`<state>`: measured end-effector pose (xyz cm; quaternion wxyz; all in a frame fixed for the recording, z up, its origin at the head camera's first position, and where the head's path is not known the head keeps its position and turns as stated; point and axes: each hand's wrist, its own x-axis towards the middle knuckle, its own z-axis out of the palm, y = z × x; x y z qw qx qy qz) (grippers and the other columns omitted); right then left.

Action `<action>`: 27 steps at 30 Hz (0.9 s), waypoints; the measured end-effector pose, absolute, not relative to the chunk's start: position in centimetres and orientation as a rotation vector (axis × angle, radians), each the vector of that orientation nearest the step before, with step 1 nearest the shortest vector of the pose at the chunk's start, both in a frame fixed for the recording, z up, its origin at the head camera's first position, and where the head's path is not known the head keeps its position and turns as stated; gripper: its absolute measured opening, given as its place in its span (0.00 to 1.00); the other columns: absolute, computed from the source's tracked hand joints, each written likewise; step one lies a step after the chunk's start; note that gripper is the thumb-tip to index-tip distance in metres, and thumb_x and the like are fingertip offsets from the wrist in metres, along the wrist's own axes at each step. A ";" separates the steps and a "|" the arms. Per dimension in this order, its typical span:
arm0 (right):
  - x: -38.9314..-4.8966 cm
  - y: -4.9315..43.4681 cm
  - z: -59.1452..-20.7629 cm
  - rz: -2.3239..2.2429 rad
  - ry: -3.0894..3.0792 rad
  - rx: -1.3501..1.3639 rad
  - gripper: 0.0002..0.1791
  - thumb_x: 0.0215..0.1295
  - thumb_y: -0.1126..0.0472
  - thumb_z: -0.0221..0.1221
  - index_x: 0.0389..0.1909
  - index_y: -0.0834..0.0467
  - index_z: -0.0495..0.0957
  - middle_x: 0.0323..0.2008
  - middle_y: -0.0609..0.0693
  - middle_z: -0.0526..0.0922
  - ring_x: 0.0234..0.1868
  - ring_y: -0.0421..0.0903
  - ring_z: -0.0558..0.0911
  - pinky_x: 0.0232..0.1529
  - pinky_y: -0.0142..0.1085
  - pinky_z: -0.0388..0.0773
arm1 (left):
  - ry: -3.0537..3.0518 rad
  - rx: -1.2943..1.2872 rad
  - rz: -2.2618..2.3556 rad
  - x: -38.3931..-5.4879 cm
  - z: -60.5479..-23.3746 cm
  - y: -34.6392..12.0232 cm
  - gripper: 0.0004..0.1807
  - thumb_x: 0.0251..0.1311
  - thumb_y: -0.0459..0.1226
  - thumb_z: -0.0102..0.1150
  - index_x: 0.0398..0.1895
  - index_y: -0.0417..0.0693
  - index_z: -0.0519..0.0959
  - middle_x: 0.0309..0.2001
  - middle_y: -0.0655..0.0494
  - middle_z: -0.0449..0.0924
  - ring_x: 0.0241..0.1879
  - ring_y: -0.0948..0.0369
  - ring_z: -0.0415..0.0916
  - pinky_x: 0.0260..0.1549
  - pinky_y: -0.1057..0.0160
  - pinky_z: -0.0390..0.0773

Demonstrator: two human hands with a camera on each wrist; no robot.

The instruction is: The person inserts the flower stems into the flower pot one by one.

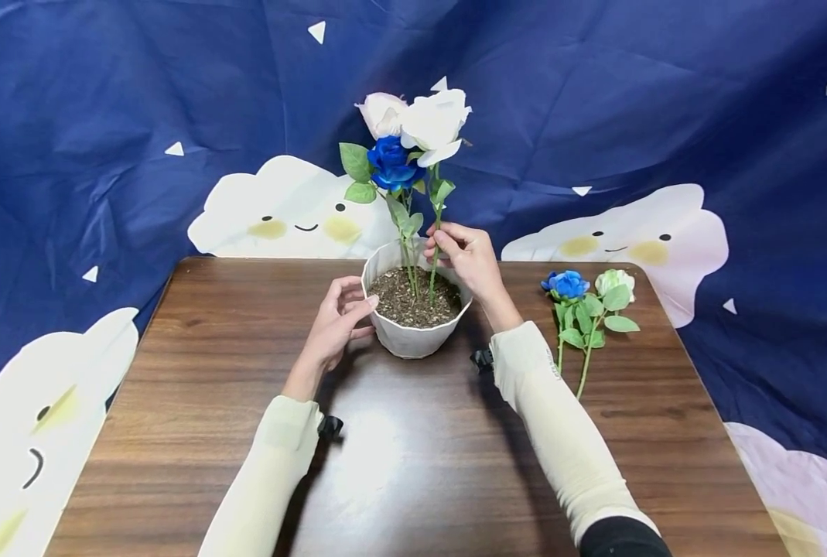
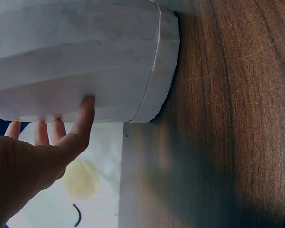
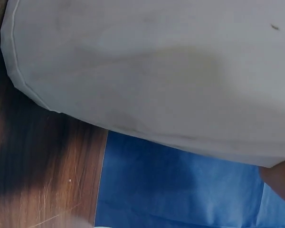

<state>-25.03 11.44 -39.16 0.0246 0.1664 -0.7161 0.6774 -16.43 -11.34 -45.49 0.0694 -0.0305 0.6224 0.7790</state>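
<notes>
In the head view a white faceted pot [image 1: 413,340] of dark soil [image 1: 413,305] stands at the table's back. A pale pink rose [image 1: 381,114] and a blue rose [image 1: 392,162] rise from it. My right hand [image 1: 472,259] pinches the stem of a large white rose [image 1: 435,124] over the pot's right side; the stem reaches down to the soil. My left hand [image 1: 336,321] rests its fingers against the pot's left wall. The left wrist view shows that hand [image 2: 42,154] with fingertips touching the wall. Only a bit of the right hand [image 3: 281,179] shows in the right wrist view.
To the right on the wooden table [image 1: 246,333] lie another blue rose [image 1: 566,285] and a white-green rose [image 1: 613,283], both with leafy stems. Behind the table hangs a dark blue cloth [image 1: 141,77] printed with smiling clouds.
</notes>
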 end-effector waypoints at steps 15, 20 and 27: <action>-25.1 13.7 -38.3 1.850 -2.132 0.458 0.16 0.66 0.69 0.65 0.54 0.71 0.82 0.48 0.66 0.85 0.43 0.33 0.85 0.49 0.30 0.83 | 1.881 -0.079 2.334 -16.6 -45.6 -11.4 0.28 0.67 0.34 0.61 0.66 0.46 0.62 0.57 0.47 0.67 0.51 0.56 0.72 0.53 0.33 0.78; -24.9 15.5 -38.8 1.894 -2.101 0.416 0.16 0.67 0.72 0.63 0.54 0.74 0.80 0.49 0.71 0.82 0.42 0.34 0.85 0.46 0.30 0.84 | 1.888 -0.080 2.332 -16.5 -45.5 -11.4 0.28 0.67 0.35 0.61 0.66 0.46 0.62 0.57 0.47 0.67 0.51 0.56 0.72 0.52 0.35 0.79; -23.7 18.4 -40.3 1.950 -2.054 0.300 0.17 0.69 0.70 0.62 0.54 0.78 0.78 0.48 0.68 0.84 0.39 0.38 0.87 0.44 0.33 0.86 | 1.884 -0.085 2.332 -16.4 -45.6 -11.4 0.28 0.67 0.34 0.61 0.66 0.47 0.62 0.57 0.47 0.67 0.52 0.56 0.72 0.51 0.37 0.81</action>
